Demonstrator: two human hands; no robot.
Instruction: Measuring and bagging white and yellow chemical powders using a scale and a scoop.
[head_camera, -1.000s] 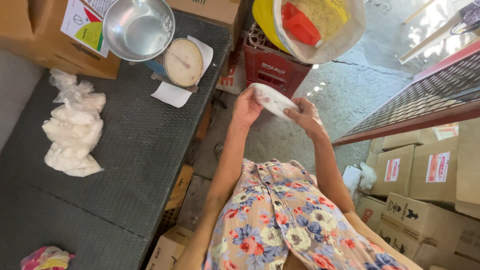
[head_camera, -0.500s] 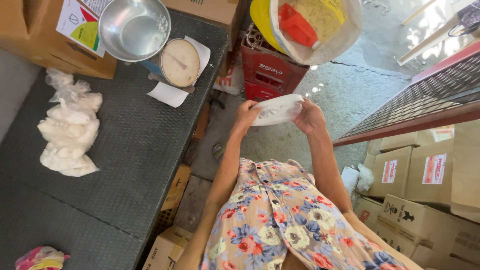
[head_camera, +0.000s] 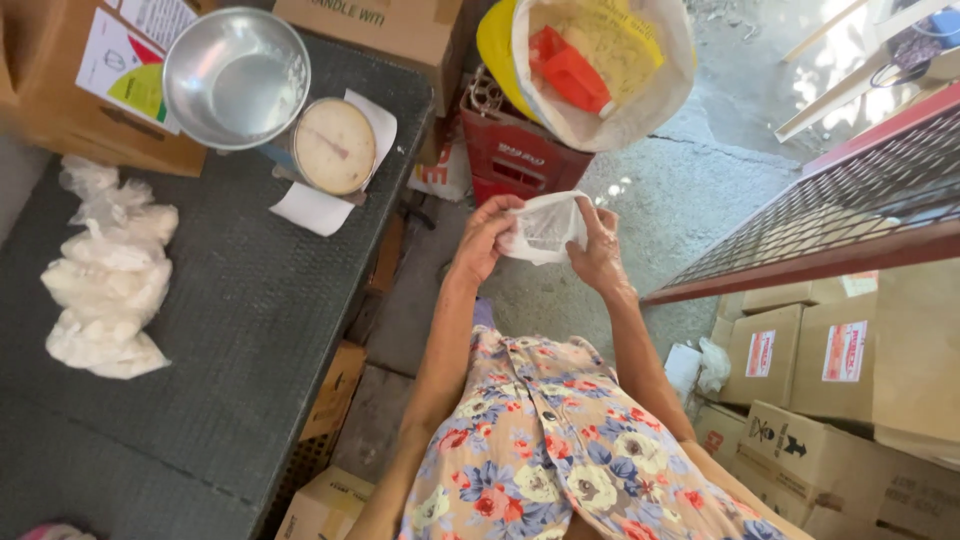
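Both hands (head_camera: 540, 245) hold one plastic bag (head_camera: 545, 225), seemingly empty

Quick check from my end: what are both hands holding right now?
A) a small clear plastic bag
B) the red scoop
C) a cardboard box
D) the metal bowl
A: the left hand and right hand together hold a small clear plastic bag in front of the body, while the metal bowl sits on the scale on the table.

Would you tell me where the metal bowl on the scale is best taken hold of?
Probably by the rim of the bowl, from above on its near side. It sits open side up on the scale, with a carton close behind, so the rim nearest the table edge is freest.
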